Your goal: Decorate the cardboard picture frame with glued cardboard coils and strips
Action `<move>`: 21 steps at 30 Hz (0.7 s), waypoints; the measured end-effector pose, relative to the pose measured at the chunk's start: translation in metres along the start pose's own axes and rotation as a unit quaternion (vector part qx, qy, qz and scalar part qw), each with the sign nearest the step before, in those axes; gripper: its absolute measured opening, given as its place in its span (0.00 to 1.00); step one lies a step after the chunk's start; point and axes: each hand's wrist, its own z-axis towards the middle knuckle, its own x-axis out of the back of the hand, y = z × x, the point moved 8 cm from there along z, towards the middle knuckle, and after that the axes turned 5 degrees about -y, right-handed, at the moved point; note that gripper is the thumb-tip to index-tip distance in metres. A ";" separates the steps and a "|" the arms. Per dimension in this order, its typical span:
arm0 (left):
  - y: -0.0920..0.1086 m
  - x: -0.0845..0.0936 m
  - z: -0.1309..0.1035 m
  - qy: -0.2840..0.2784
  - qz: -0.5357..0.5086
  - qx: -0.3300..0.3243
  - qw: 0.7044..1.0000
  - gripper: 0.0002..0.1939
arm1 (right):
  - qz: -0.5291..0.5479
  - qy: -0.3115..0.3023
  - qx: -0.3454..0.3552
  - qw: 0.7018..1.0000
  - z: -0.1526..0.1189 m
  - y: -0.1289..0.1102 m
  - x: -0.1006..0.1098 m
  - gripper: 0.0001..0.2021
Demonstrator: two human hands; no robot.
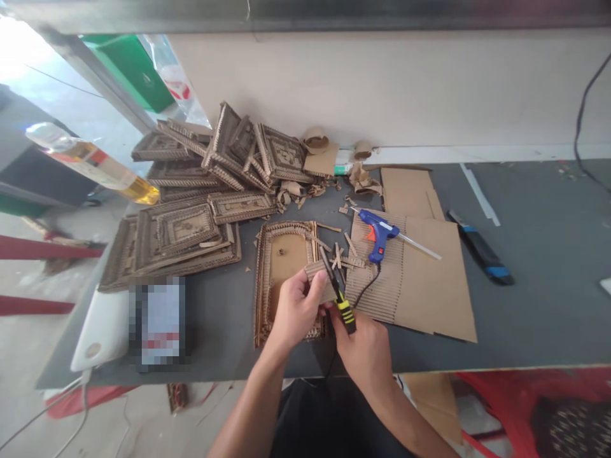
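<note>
My left hand (298,305) pinches a small piece of corrugated cardboard (328,291) between thumb and fingers. In my right hand (363,343) are scissors (344,306) with black and yellow handles, their blades pointing away from me alongside the cardboard piece. Whether the blades touch it I cannot tell. Beneath both hands lies a cardboard frame (260,286) with ridged borders and a smooth tan middle, partly hidden by my left hand. Thin cardboard strips (340,254) are scattered just right of the frame.
A blue glue gun (380,236) rests on cardboard sheets (429,273), with a utility knife (482,248) farther right. Finished-looking cardboard frames (229,146) are piled at the back left. A bottle of yellow liquid (95,165), a white device (102,327) and a blurred-out phone-like object (162,324) stand or lie left.
</note>
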 end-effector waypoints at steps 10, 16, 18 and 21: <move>0.034 0.076 0.018 0.058 0.090 -0.025 0.994 0.18 | 0.074 -0.039 0.017 0.996 -0.002 0.009 0.015 0.22; 0.065 0.084 0.071 0.028 0.235 -0.042 0.971 0.10 | 0.053 0.004 -0.018 0.998 -0.006 0.040 0.045 0.21; 0.073 0.084 0.085 0.066 0.311 -0.039 0.947 0.16 | 0.032 0.014 -0.021 0.999 -0.004 0.051 0.054 0.21; 0.090 0.070 0.094 0.088 0.452 -0.080 0.884 0.29 | -0.011 0.055 -0.040 0.998 -0.004 0.070 0.073 0.22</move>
